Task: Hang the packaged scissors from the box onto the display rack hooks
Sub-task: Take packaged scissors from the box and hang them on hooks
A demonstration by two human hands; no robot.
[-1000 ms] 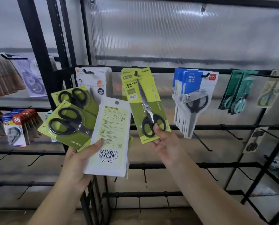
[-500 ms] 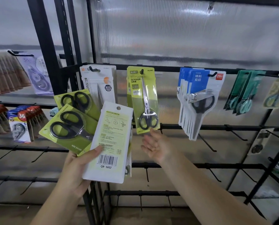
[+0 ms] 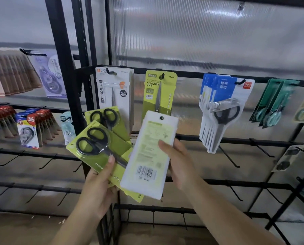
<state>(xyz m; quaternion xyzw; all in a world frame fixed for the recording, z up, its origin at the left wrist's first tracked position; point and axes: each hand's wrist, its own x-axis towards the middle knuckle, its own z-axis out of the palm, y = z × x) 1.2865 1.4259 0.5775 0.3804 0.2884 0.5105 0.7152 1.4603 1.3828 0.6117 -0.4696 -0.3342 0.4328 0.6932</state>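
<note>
Just now your right hand (image 3: 178,163) had left the green pack (image 3: 159,93) it was steadying a second ago; that pack hung on its hook (image 3: 163,76) by itself, straight, between the white scissors pack (image 3: 115,92) and the blue-headed bundle (image 3: 222,110). So one more piece was placed, and your right hand had dropped back to the fan of packs and closed its grip on the right edge of the front one, the back-facing pack (image 3: 150,154), thumb on its face and fingers behind. I judged that to be the next one to go up.

Your left hand (image 3: 98,188) held the rest of the fan from below, thumb pressed on the two face-up packs (image 3: 101,138). Those showed black-handled scissors on lime card under clear blister. The front pack showed its pale printed back, a barcode low down and a round hang hole (image 3: 162,118) at the top edge, which sat just below the hanging green pack. The box was not in view.
</note>
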